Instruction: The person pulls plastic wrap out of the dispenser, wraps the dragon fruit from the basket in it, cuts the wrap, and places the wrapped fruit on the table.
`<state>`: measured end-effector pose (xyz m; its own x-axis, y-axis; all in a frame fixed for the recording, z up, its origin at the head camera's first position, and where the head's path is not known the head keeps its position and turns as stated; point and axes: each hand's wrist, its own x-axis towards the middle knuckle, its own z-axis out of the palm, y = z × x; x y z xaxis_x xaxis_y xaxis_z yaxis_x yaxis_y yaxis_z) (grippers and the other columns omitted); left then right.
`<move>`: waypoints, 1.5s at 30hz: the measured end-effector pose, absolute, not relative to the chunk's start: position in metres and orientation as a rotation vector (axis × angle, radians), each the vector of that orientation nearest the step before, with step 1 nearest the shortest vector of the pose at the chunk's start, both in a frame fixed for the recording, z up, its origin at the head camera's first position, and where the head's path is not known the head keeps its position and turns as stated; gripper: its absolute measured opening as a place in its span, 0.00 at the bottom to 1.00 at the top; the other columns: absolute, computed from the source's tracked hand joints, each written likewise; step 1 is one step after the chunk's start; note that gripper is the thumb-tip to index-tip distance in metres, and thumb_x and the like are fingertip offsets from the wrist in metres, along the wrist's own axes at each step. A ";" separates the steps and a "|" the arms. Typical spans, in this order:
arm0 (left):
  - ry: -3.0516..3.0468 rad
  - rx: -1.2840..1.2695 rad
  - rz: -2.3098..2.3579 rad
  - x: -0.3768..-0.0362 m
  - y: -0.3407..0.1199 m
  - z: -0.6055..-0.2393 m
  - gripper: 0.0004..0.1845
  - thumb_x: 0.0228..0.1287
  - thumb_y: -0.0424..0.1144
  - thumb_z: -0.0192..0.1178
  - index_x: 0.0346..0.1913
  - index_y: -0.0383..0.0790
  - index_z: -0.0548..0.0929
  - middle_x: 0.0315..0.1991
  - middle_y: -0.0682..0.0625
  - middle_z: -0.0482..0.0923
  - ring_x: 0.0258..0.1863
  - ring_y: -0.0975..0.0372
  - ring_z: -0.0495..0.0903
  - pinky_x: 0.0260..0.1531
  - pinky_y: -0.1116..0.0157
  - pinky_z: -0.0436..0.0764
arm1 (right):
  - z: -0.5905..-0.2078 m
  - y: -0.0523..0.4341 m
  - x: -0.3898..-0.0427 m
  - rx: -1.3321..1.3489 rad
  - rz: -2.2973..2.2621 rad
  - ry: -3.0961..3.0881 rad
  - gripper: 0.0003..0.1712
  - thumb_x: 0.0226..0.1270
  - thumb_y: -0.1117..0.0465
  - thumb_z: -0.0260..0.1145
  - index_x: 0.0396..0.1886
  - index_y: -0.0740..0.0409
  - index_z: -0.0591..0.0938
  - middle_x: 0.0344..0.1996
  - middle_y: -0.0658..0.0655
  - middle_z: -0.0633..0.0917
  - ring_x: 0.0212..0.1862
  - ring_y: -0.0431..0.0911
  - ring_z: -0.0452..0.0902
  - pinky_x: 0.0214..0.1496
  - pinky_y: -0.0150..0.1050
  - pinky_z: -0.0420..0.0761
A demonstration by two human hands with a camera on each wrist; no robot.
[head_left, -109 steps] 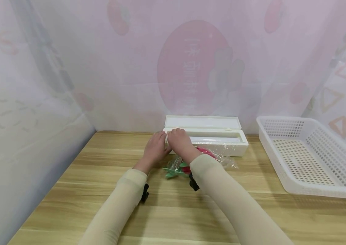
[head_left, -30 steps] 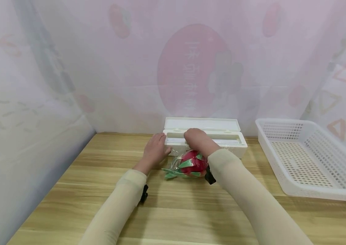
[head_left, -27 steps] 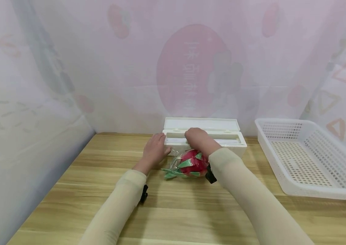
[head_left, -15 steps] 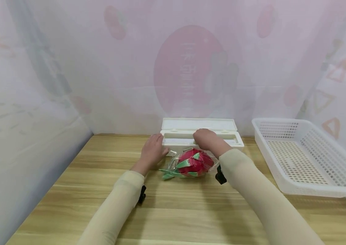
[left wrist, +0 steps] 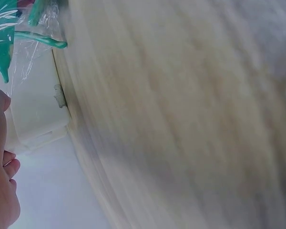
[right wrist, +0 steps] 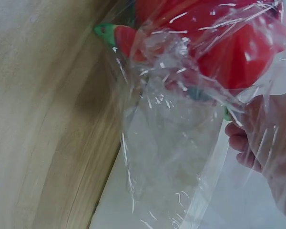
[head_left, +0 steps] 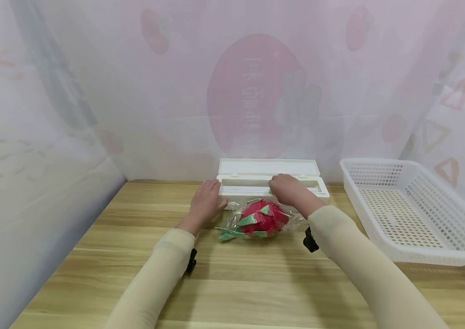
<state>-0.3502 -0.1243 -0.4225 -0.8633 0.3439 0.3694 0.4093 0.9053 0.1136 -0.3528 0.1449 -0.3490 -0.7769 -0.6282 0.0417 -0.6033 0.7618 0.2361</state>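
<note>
A white cling film dispenser (head_left: 232, 201) stands at the table's back, its lid raised, a white roll showing inside. My left hand (head_left: 205, 201) grips its left end, thumb at the front, fingers on top. My right hand (head_left: 289, 189) is curled at the front edge, right of the middle; thumb and finger pinch what looks like a small green slide cutter (right wrist: 227, 114), mostly hidden. In front lies a red dragon fruit (head_left: 264, 218) with green scales, loosely covered in clear film. In the right wrist view, wrinkled cling film (right wrist: 157, 138) hangs between fruit and dispenser.
A white perforated plastic basket (head_left: 409, 253) stands at the right of the wooden table (head_left: 232, 288). A printed pale cloth (head_left: 174, 114) hangs right behind the dispenser and along both sides. Black wrist cameras (head_left: 310, 241) sit under both cuffs.
My right hand has slid rightward along the dispenser's front edge, from beside the left hand to past the middle, uncovering the dragon fruit. My left hand stays at the left end.
</note>
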 end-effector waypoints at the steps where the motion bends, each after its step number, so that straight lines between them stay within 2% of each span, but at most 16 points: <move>1: -2.729 -0.555 -0.267 -0.350 -0.124 -0.422 0.33 0.67 0.48 0.58 0.65 0.25 0.67 0.65 0.35 0.68 0.66 0.46 0.63 0.71 0.55 0.54 | -0.350 0.147 -0.352 0.999 -0.328 -2.821 0.03 0.61 0.70 0.68 0.34 0.62 0.82 0.32 0.58 0.82 0.37 0.51 0.79 0.46 0.44 0.81; 7: -2.751 -0.547 -0.264 -0.350 -0.123 -0.421 0.34 0.68 0.48 0.58 0.66 0.25 0.67 0.66 0.36 0.66 0.67 0.46 0.62 0.71 0.55 0.53 | -0.354 0.162 -0.351 0.993 -0.364 -2.762 0.04 0.59 0.71 0.68 0.33 0.63 0.81 0.31 0.58 0.81 0.37 0.52 0.78 0.46 0.46 0.80; 13: -2.774 -0.501 -0.241 -0.351 -0.131 -0.421 0.34 0.68 0.48 0.58 0.66 0.25 0.66 0.66 0.36 0.67 0.67 0.47 0.63 0.71 0.57 0.54 | -0.357 0.186 -0.348 0.968 -0.303 -2.737 0.05 0.59 0.74 0.65 0.28 0.63 0.78 0.27 0.57 0.78 0.33 0.53 0.75 0.41 0.47 0.79; 23: -2.773 -0.521 -0.241 -0.348 -0.133 -0.421 0.34 0.68 0.48 0.56 0.67 0.25 0.66 0.66 0.35 0.66 0.67 0.46 0.62 0.71 0.55 0.52 | -0.368 0.204 -0.351 0.994 -0.335 -2.606 0.07 0.56 0.75 0.67 0.28 0.65 0.77 0.25 0.57 0.76 0.30 0.52 0.74 0.36 0.45 0.79; 33: -2.764 -0.545 -0.216 -0.350 -0.130 -0.422 0.34 0.68 0.49 0.56 0.67 0.25 0.65 0.66 0.35 0.66 0.67 0.46 0.62 0.71 0.54 0.53 | -0.371 0.220 -0.348 1.010 -0.294 -2.546 0.05 0.60 0.73 0.66 0.29 0.66 0.77 0.24 0.58 0.76 0.28 0.52 0.73 0.33 0.45 0.79; 40: -2.769 -0.547 -0.203 -0.351 -0.127 -0.421 0.34 0.69 0.49 0.55 0.67 0.26 0.65 0.67 0.36 0.65 0.68 0.47 0.62 0.71 0.54 0.52 | -0.370 0.226 -0.346 1.025 -0.349 -2.494 0.07 0.52 0.76 0.69 0.28 0.67 0.78 0.25 0.59 0.77 0.28 0.52 0.74 0.32 0.45 0.79; 45: -2.758 -0.561 -0.204 -0.350 -0.125 -0.421 0.34 0.68 0.49 0.55 0.67 0.25 0.65 0.66 0.35 0.66 0.67 0.46 0.62 0.71 0.54 0.52 | -0.371 0.231 -0.344 1.031 -0.369 -2.491 0.08 0.52 0.76 0.69 0.29 0.68 0.78 0.25 0.60 0.77 0.29 0.53 0.75 0.33 0.45 0.80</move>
<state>-0.3499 -0.1251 -0.4208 -0.8723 0.3559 0.3354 0.4014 0.9128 0.0753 -0.3444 0.2311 -0.3710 -0.6380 -0.7190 0.2755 -0.6081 0.6900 0.3924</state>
